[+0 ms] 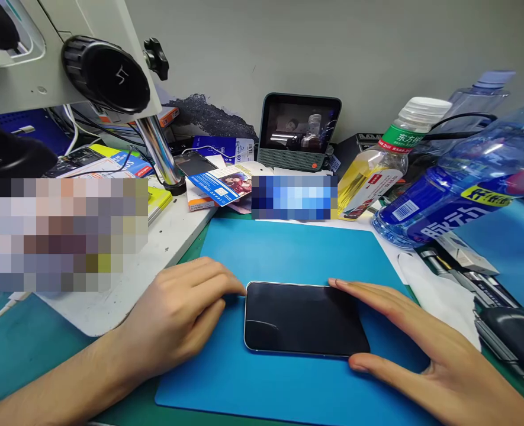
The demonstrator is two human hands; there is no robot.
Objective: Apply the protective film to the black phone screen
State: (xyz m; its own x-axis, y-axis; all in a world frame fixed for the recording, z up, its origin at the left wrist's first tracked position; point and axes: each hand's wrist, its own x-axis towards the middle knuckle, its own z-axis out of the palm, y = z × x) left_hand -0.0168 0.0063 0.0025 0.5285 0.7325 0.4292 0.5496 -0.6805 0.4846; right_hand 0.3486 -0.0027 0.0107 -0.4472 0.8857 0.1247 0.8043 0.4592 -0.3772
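The person at this bench has both hands on a phone (304,319), which lies flat, dark screen up, between the fingers of the two hands on a blue mat (266,248). The fingers of the left hand (182,310) are loosely bent and close to one another, wrapped around nothing I can see; the index fingertip meets the phone's left end near its far corner, and the thumb sits just below that finger. On the right hand (426,331), thumb and fingers are spread wide and pinch the phone across its long edges, fingertips on the far edge, thumb on the near one, close to its right end.

Beyond the left fingers I see a pile of leaflets (221,183), and next to it the metal post (157,145) of a stand with a big black knob (115,77). Straight out past the fingertips of both hands, a small screen (301,127) leans back near the wall, with reflections on its glass. Beyond the right fingers stand a tilted-looking bottle of yellow drink (377,160) and, farther right, a big blue bottle (457,189). Just past the right hand's knuckles lies a crumpled white paper (439,296), with some slim tools (488,290) farther out.
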